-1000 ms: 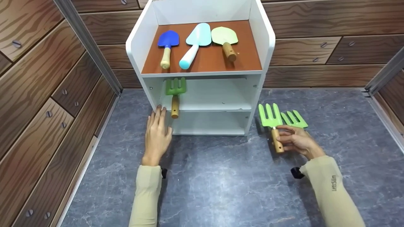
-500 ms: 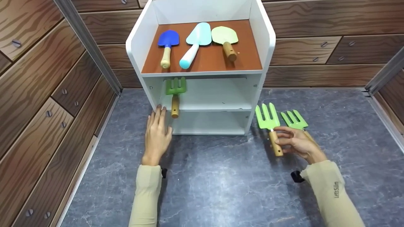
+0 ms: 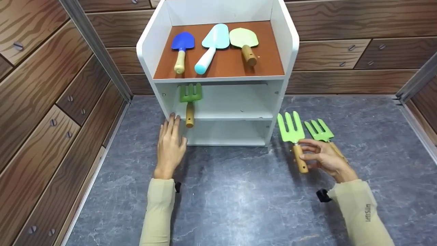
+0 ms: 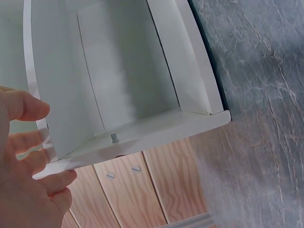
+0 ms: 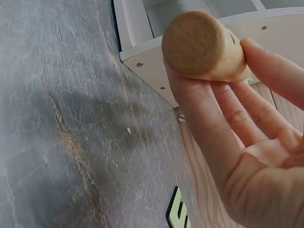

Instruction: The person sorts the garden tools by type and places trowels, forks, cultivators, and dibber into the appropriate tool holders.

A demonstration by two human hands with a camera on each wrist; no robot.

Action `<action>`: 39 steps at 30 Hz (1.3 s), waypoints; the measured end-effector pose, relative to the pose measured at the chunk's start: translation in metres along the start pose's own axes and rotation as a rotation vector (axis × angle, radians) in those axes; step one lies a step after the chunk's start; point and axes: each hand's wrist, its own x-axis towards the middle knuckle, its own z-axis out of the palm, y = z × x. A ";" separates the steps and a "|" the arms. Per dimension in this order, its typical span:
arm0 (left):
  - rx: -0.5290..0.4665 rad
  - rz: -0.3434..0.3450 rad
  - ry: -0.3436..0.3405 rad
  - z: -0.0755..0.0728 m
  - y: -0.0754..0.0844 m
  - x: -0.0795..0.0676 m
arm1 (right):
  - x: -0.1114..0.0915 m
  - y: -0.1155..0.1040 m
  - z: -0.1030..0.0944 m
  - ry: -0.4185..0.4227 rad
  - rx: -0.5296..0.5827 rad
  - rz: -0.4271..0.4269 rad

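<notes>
My right hand [image 3: 324, 157] holds a green hand fork [image 3: 291, 128] by its wooden handle [image 5: 204, 47], pinched between thumb and fingers. The fork's tines point away, beside the right side of a white shelf unit [image 3: 276, 112]. A second green fork [image 3: 321, 130] lies on the floor just beyond that hand, its handle partly hidden. My left hand [image 3: 169, 145] rests at the left front edge of the unit, fingers extended; in the left wrist view its fingers [image 4: 31, 107] lie around a shelf's edge. Another green fork [image 3: 190, 97] is on the middle shelf, its handle jutting over the front.
On the brown top shelf lie a blue trowel [image 3: 182, 42], a turquoise scoop [image 3: 215, 37] and a pale green trowel [image 3: 243, 38]. Grey marbled floor [image 3: 239, 205] surrounds the unit. Wood-patterned panels [image 3: 341, 20] stand behind and at both sides.
The right hand has drawn slightly back toward the person with its fork, uncovering more of the handle of the fork on the floor. The left hand stays in place.
</notes>
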 end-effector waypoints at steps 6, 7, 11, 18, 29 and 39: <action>0.007 0.003 -0.003 0.000 0.000 0.000 | -0.004 0.003 0.000 -0.021 0.021 -0.014; 0.008 0.002 -0.006 -0.001 0.000 0.000 | -0.005 0.003 0.000 -0.025 0.022 -0.016; 0.010 -0.004 -0.021 -0.001 0.000 0.001 | -0.007 0.005 0.000 -0.040 0.021 -0.033; 0.007 -0.004 -0.025 -0.001 0.001 0.001 | -0.009 0.010 -0.001 -0.083 0.054 -0.096; 0.005 -0.019 -0.036 -0.002 0.002 0.001 | -0.009 0.014 0.000 -0.133 0.078 -0.153; 0.006 -0.025 -0.032 -0.002 0.002 0.001 | -0.007 0.017 0.002 -0.167 0.047 -0.209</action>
